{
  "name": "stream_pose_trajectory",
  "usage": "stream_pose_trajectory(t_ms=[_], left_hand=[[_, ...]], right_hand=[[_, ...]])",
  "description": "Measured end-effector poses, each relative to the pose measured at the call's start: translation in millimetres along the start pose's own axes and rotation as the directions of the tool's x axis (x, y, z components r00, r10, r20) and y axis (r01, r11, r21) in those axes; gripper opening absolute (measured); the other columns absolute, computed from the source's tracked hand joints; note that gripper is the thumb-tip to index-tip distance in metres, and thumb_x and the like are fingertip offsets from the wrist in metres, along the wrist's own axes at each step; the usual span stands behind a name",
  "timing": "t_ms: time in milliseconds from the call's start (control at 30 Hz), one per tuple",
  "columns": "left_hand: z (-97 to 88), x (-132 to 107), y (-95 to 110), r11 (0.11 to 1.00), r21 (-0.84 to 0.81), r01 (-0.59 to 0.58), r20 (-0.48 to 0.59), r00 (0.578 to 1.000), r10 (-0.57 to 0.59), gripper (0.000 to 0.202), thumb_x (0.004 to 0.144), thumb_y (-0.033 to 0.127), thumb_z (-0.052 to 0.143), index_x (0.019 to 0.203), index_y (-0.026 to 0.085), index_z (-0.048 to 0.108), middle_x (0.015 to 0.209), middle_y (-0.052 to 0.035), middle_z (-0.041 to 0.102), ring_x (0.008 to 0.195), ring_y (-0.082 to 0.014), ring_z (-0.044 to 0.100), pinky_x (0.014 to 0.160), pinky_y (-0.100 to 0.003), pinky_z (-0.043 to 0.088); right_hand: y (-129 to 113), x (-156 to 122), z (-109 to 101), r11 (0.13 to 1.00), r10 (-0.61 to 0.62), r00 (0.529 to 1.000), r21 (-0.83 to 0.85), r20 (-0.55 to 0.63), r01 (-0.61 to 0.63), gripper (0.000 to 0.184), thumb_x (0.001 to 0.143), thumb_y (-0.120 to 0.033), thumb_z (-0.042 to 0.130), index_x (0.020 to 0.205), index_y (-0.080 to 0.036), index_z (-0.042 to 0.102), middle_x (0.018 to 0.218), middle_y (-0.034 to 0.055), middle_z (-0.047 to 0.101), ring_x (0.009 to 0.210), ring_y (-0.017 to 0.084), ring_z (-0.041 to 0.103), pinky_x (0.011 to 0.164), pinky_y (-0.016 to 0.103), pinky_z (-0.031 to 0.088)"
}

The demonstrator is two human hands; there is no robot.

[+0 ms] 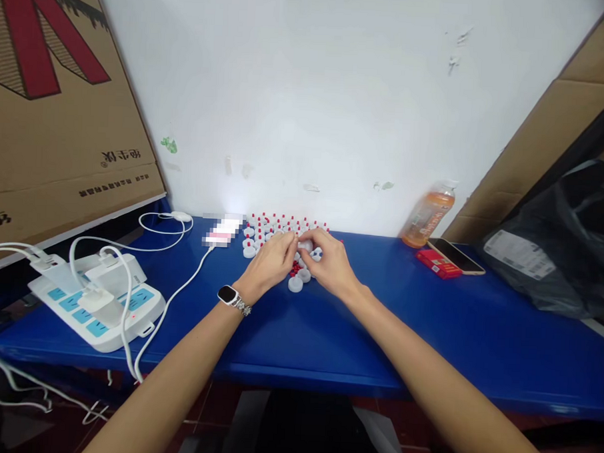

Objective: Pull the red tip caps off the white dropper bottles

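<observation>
So the blue bench (443,313) fills most of my view, with a big cardboard box (86,123) up at 10 o'clock and my power strip (104,341) between 8 and 9. My hands meet near the middle: right hand (333,260) has thumb and finger pinched on a small whitish piece (306,245); left hand (271,255) is curled up beside it, can't tell if it's gripping anything. Red-topped white caps (269,236) stand bunched from 11 to 12 o'clock, and I'd call those done, so a good chunk. Left over, as far as I can judge: a few bare white caps (295,283) at 6 o'clock, plus a little pile of loose red tips (295,269) just above them
</observation>
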State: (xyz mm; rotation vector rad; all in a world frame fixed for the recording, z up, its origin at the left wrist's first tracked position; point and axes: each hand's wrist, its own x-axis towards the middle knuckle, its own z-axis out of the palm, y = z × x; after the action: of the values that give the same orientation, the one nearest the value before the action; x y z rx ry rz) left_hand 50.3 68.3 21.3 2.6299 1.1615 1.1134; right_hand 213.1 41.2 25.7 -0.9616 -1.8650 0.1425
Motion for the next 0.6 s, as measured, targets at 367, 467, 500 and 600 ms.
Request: stream_pose_trajectory(t_ms=[367,467,500,600], left_hand=[[-9.5,-1.7,3.8,0.995,0.065,-0.078,0.087,0.994,0.073,0.030,0.104,0.031,0.026,0.091,0.020,0.051,0.085,-0.0055,0.057,0.085,-0.0215,0.053,0.077,-0.034,0.042],[-2.7,1.4,4.4,0.999,-0.025,0.033,0.027,0.999,-0.033,0.034,0.104,0.033,0.024,0.090,0.020,0.052,0.082,-0.0055,0.058,0.081,-0.0209,0.055,0.074,-0.033,0.042],[-0.2,2.7,5.1,0.994,-0.078,0.076,0.011,0.997,-0.075,0.036,0.104,0.034,0.024,0.089,0.020,0.053,0.080,-0.0050,0.059,0.078,-0.0201,0.056,0.072,-0.033,0.041],[5.8,6.2,8.3,0.956,-0.239,0.171,-0.018,0.983,-0.181,0.037,0.103,0.037,0.026,0.086,0.019,0.054,0.077,-0.0035,0.060,0.072,-0.0179,0.056,0.069,-0.031,0.040]], right_hand=[[-6.3,-3.9,1.4,0.992,0.112,0.993,0.048,0.026,-0.113,0.021,0.084,-0.018,0.054,0.104,-0.022,0.057,0.094,0.0025,0.067,0.083,0.017,0.063,0.083,0.031,0.051],[-6.3,-2.0,1.1,1.000,0.022,1.000,-0.022,0.000,-0.022,0.024,0.086,-0.016,0.051,0.109,-0.021,0.057,0.106,0.0068,0.066,0.097,0.020,0.062,0.090,0.035,0.049],[-5.8,-1.1,1.4,0.998,-0.011,1.000,-0.054,-0.010,0.010,0.026,0.087,-0.015,0.050,0.110,-0.021,0.057,0.109,0.0082,0.065,0.102,0.021,0.061,0.093,0.036,0.048],[-5.0,0.9,4.7,0.988,-0.076,0.997,-0.134,-0.026,0.072,0.029,0.088,-0.012,0.047,0.113,-0.021,0.057,0.112,0.0102,0.062,0.108,0.023,0.058,0.096,0.037,0.048]])
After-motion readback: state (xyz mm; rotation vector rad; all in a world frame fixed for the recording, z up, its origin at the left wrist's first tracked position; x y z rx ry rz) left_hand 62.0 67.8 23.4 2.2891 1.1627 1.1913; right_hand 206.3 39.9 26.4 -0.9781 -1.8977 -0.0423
